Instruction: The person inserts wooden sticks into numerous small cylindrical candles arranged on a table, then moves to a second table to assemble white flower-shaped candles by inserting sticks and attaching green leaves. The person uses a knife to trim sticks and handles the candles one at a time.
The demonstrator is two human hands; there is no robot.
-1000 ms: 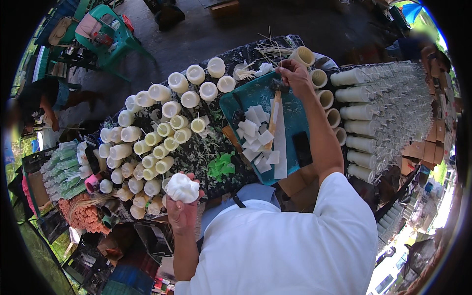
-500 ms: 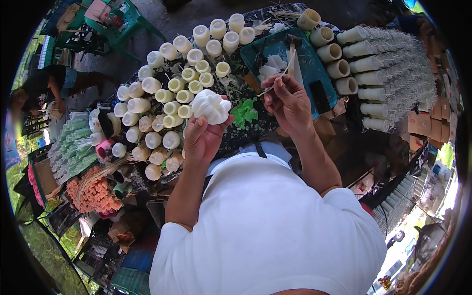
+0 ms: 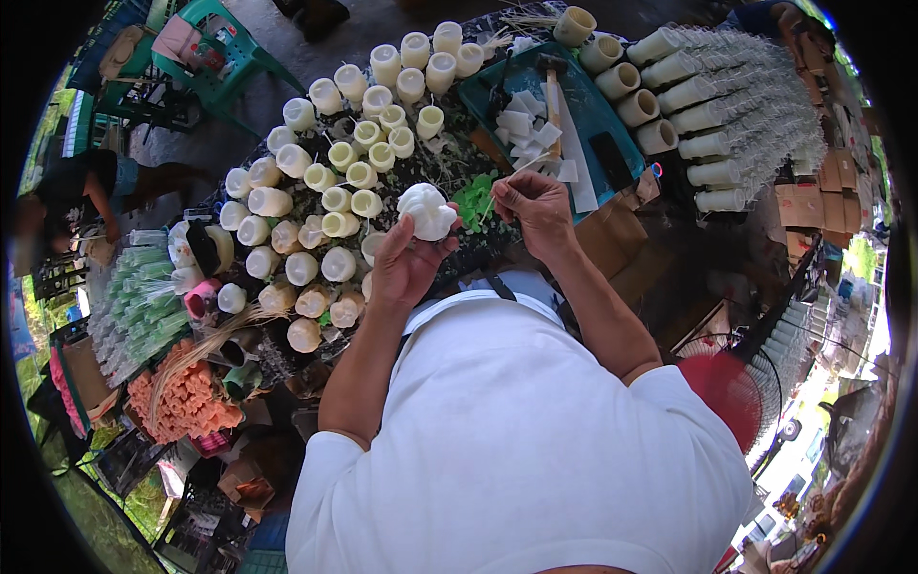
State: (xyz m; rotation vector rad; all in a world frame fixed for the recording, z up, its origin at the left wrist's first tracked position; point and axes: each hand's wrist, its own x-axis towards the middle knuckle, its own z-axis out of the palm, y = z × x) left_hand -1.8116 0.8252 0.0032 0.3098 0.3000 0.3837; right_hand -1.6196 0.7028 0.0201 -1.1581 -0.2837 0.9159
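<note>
My left hand [image 3: 409, 266] is closed round a white lobed wax piece [image 3: 426, 210], shaped like a small pumpkin, and holds it up over the table. To its right, my right hand [image 3: 537, 212] pinches a thin pale strand [image 3: 522, 166], perhaps a wick, between thumb and forefinger. The two hands are apart, the strand's lower end close to the wax piece. Behind them lie green leaf-like scraps [image 3: 473, 203]. Many cream candles [image 3: 271, 201] stand left of my left hand, some with wicks showing.
A teal tray [image 3: 612, 115] beyond my right hand holds white flat pieces [image 3: 526, 129], a hammer [image 3: 553, 91] and a dark flat object [image 3: 609, 158]. Hollow tubes [image 3: 638, 107] line its right side. Orange sticks [image 3: 182, 397] lie far left. A person [image 3: 81, 187] bends at the left edge.
My right hand has come down and left, nearer the wax piece, with the strand. My left hand has shifted slightly right. The view has moved, showing more of a red fan at right.
</note>
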